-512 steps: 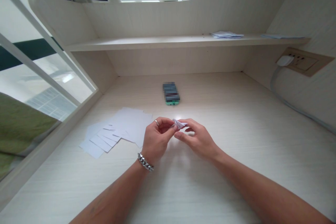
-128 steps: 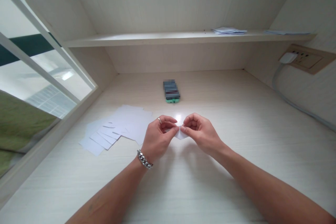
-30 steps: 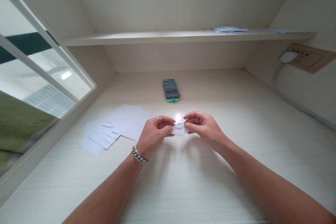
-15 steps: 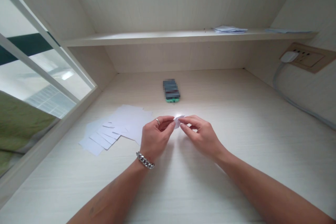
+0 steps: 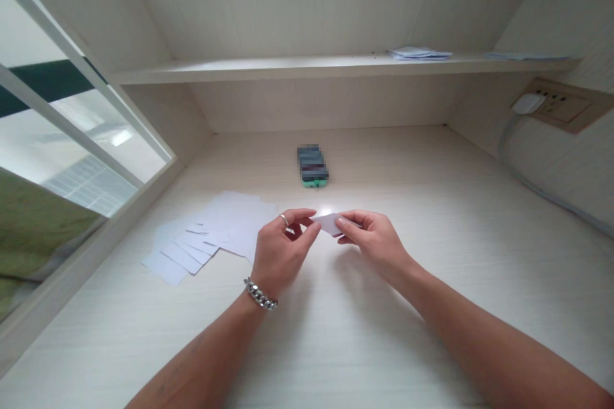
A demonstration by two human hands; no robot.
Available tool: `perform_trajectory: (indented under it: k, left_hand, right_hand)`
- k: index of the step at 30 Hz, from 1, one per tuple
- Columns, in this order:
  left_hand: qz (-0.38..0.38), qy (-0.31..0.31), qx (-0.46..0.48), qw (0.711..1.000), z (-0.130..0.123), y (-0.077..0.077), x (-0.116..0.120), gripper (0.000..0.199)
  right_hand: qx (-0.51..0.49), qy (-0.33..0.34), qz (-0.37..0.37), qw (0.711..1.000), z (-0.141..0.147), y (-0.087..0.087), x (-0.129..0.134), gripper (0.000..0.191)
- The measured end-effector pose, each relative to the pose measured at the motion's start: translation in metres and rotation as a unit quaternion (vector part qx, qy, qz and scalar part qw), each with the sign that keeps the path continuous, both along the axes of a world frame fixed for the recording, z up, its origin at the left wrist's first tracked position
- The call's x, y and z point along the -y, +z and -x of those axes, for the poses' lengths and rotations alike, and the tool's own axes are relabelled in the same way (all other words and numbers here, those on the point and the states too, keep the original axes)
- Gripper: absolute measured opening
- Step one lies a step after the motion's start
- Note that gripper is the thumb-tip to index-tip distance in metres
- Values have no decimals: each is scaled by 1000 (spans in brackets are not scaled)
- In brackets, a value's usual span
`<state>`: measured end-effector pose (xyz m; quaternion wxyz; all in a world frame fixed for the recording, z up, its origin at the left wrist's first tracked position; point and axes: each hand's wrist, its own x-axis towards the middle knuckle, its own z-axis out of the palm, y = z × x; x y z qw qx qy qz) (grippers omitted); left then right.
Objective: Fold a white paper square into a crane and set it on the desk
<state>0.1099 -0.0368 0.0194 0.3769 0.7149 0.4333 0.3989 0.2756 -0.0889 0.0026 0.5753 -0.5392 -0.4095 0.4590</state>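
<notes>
A small piece of white folded paper [image 5: 328, 224] is held between my hands above the desk. My right hand [image 5: 377, 238] pinches its right part, with the thumb on top and the fingers behind. The thumb and fingertips of my left hand [image 5: 283, 248] close on its left tip. A ring and a chain bracelet are on the left hand and wrist. Left of my left hand, several white paper sheets [image 5: 240, 217] lie overlapping on the desk.
Beyond my hands lies a dark, blurred-out object [image 5: 313, 165] with a green edge. More folded paper [image 5: 418, 53] rests on the shelf [image 5: 268, 71]. At right, a plug [image 5: 528, 103] sits in a wall socket, its grey cable [image 5: 547, 195] running down along the wall side.
The paper has turned flatter and shows more of its face. My right hand has shifted its grip, its thumb now over the paper. My left hand moved slightly left.
</notes>
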Motion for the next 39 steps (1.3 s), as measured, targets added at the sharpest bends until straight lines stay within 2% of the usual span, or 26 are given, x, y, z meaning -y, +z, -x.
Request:
perform_trajectory:
  k: [3,8,11,18,22,28,35,39]
  left_hand:
    - [-5,32,-11,999,3,3,-6,26]
    - [131,-94,59,985,0,3,-6,28]
    - [159,-121,76,977,-2,3,-3,23]
    - [175,-111,81,975,-3,8,-2,15]
    - [196,-122,103,968,-3,8,-1,13]
    - [220,-135,138,956,-4,6,-3,9]
    - [205,-137,139,959,-3,7,-3,5]
    - [150,-130,103,975,-2,8,-1,2]
  right_hand:
    - [-13,19,12,1000,-1,3,1,29]
    - [-13,66,20,998,0,7,3,27]
    - [-5,83,19,996,0,8,3,25]
    - [38,67,-20,997,-1,7,5,15]
    - [19,80,-11,997,-1,7,5,13]
    - [-31,62,11,998,2,8,5,12]
    - [-59,67,-4,996,2,8,5,10]
    - [-64,97,2,993,-1,9,6,15]
